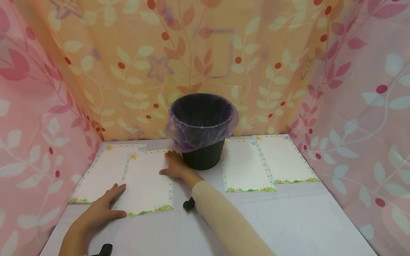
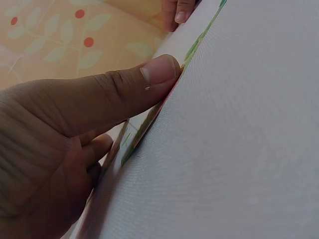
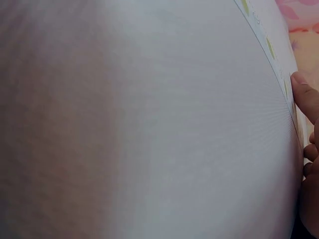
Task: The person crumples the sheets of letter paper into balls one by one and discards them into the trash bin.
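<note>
A sheet of paper (image 1: pixel 147 185) with a sun and a flowery border lies on the table's left half, its left side overlapping another such sheet (image 1: pixel 109 167). My left hand (image 1: pixel 102 206) rests at its lower left corner, fingers spread. In the left wrist view the left thumb (image 2: pixel 162 72) lies along the sheet's bottom edge. At the upper right corner, my right hand (image 1: pixel 176 165) touches the sheet with fingers extended, just beside the black bin (image 1: pixel 205 156). Only part of the right hand (image 3: pixel 308 99) shows at the edge of the right wrist view.
The bin stands at the back middle, lined with a purple plastic bag (image 1: pixel 205 137). On the right lie two more bordered sheets, one nearer the bin (image 1: pixel 245 167) and one farther right (image 1: pixel 285 160), overlapping. Patterned curtains (image 1: pixel 134 71) enclose the white-covered table (image 1: pixel 298 220) at the back and sides.
</note>
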`<action>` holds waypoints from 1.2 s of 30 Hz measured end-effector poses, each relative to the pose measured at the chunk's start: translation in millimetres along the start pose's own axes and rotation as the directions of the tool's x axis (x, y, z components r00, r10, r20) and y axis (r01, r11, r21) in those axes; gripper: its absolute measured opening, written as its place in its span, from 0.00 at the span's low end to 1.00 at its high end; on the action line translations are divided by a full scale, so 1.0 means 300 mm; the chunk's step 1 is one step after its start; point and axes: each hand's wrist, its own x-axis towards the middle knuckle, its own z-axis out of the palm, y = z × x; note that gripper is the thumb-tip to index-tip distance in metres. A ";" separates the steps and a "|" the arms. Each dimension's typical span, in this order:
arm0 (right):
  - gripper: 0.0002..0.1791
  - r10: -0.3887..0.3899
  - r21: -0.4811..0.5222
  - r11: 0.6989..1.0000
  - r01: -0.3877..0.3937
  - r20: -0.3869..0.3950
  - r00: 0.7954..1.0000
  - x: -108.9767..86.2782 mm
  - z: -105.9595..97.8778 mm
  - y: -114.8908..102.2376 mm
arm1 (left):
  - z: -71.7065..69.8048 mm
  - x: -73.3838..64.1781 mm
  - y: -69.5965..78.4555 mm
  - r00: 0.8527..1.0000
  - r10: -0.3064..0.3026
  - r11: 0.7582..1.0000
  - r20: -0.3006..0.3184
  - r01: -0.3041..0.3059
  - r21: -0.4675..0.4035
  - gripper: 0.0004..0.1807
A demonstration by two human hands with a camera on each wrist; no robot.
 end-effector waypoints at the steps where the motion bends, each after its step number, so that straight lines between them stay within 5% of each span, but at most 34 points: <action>1: 0.52 -0.005 -0.007 1.000 0.005 -0.003 1.000 0.002 0.000 -0.001 | -0.002 0.001 -0.002 1.000 0.002 1.000 0.000 -0.002 0.004 0.60; 8: 0.48 0.032 0.042 0.999 -0.031 -0.024 0.999 0.017 -0.022 -0.025 | -0.024 0.004 0.005 1.000 0.023 1.000 -0.016 -0.022 0.008 0.60; 15: 0.40 0.136 0.166 0.980 -0.108 -0.166 0.977 0.017 -0.064 -0.068 | -0.036 0.015 0.012 0.999 0.038 0.999 -0.018 -0.037 0.038 0.59; 22: 0.41 0.293 0.348 0.909 -0.232 -0.133 0.947 -0.017 -0.093 -0.089 | -0.023 0.021 0.016 1.000 0.025 0.996 -0.014 -0.023 0.091 0.60; 28: 0.26 0.310 0.574 0.803 -0.157 -0.179 0.934 -0.036 -0.094 -0.083 | -0.011 0.015 0.007 1.000 0.024 0.997 -0.015 -0.023 0.079 0.59; 31: 0.18 0.301 0.596 0.793 -0.128 -0.201 0.932 -0.046 -0.088 -0.075 | -0.004 0.009 0.004 1.000 0.020 0.999 0.000 -0.020 0.041 0.59; 36: 0.19 0.303 0.630 0.766 -0.130 -0.175 0.937 -0.067 -0.078 -0.075 | 0.006 0.003 0.004 1.000 0.009 0.999 -0.001 -0.009 0.047 0.59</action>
